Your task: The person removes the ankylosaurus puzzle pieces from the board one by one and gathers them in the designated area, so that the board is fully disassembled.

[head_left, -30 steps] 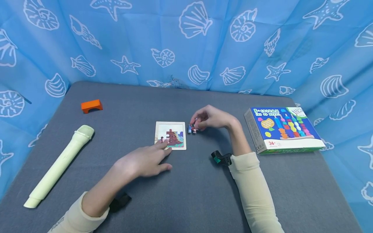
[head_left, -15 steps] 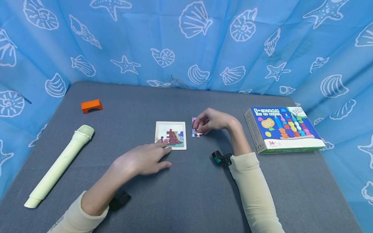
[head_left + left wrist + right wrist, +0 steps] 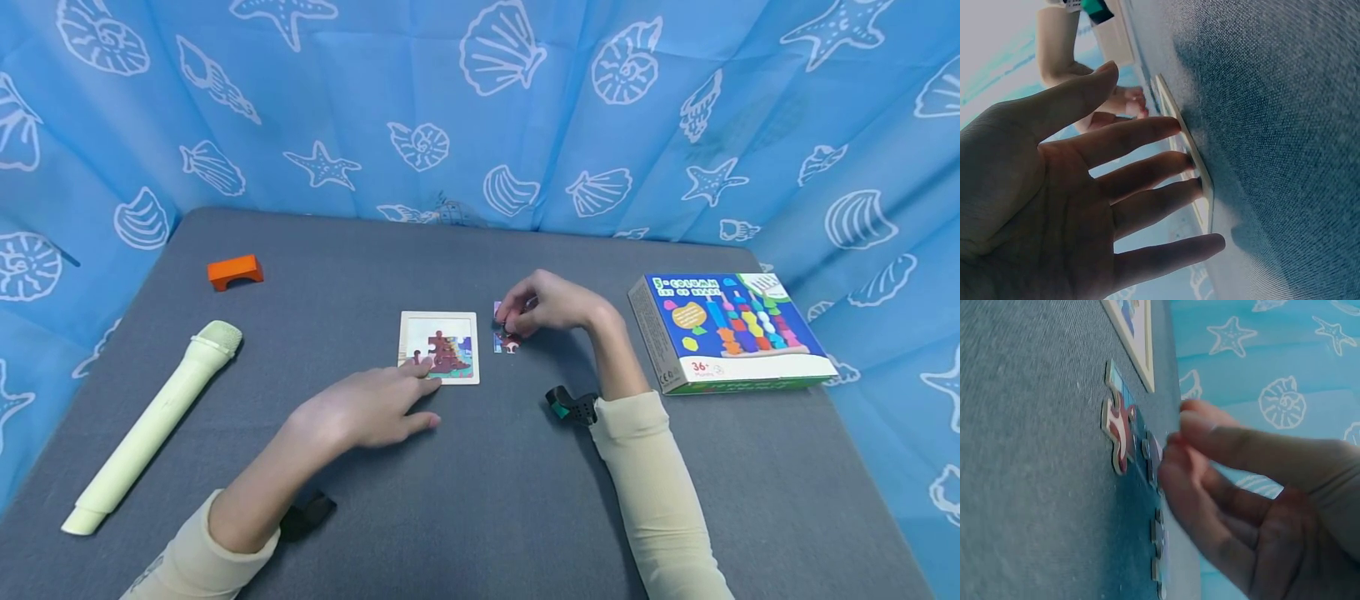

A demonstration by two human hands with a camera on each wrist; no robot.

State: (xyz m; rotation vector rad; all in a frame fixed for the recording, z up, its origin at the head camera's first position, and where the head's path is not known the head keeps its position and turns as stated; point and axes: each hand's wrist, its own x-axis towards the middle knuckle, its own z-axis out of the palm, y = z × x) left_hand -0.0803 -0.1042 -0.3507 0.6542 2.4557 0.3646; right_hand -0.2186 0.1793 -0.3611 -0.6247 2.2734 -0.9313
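Note:
In the head view, a small wooden jigsaw tray (image 3: pixel 438 317) with a partly filled brown dinosaur picture lies mid-table. My left hand (image 3: pixel 375 408) rests its fingertips on the tray's lower left edge, fingers straight and spread. To the right of the tray, my right hand (image 3: pixel 551 302) bends its fingers close over loose jigsaw pieces (image 3: pixel 507 342). One brown-and-blue jigsaw piece (image 3: pixel 1120 428) lies flat on the cloth in the right wrist view, just beyond the fingertips. Other pieces (image 3: pixel 1159 550) lie beneath the hand. No piece shows between thumb and fingers.
A pale green toy microphone (image 3: pixel 161 417) lies at the left, with an orange arch block (image 3: pixel 236 272) behind it. At the right is a bead-set box (image 3: pixel 731 329). A blue shell-patterned curtain (image 3: pixel 480 125) hangs behind the grey table (image 3: pixel 480 517).
The right hand has let go of a brown jigsaw piece, which now lies flat slightly right of and nearer than before. The left hand has hardly moved on the tray.

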